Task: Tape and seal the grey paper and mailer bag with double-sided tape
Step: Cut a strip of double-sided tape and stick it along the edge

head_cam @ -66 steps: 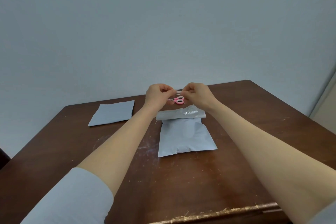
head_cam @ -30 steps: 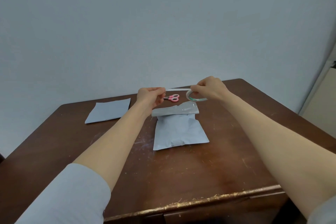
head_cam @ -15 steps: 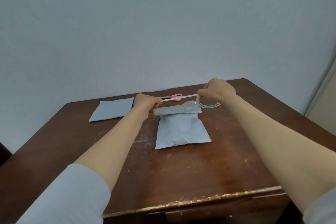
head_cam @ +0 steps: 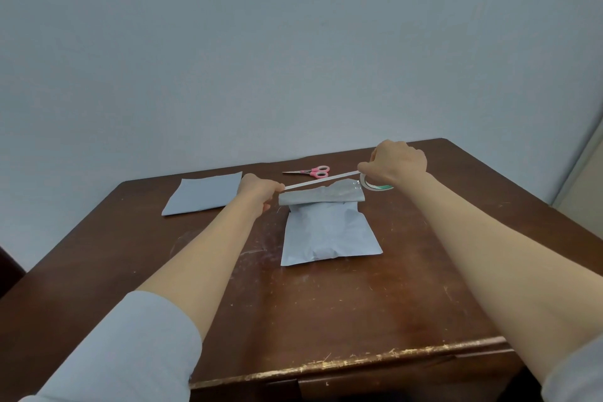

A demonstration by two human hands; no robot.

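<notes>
A person stretches a narrow white strip of double-sided tape (head_cam: 321, 180) between both hands above a grey mailer bag (head_cam: 329, 235) on a scuffed dark wooden table (head_cam: 375, 303), seen from a head-worn camera. The left hand (head_cam: 257, 191), just left of the frame's centre, is curled closed and pinches the free end of the strip. The right hand (head_cam: 396, 161), right of centre and a little higher, is curled round the tape roll (head_cam: 375, 185), whose white rim with a green edge shows beneath the knuckles. The strip runs taut on a slant, rising from left to right, along the bag's upper end, where a crumpled flap (head_cam: 321, 197) is folded over; whether the tape touches the flap cannot be told. The bag lies at the centre of the frame, below and between the two hands, its flap end just beside the left hand's fingers. A sheet of grey paper (head_cam: 204, 197) lies flat on the table at left, its right edge just beside the left hand. Pink-handled scissors (head_cam: 311, 171) lie behind the strip, near the table's far edge. A pale blue-grey sleeve (head_cam: 130, 352) shows at lower left, and a plain pale wall (head_cam: 293, 42) fills the upper half.
</notes>
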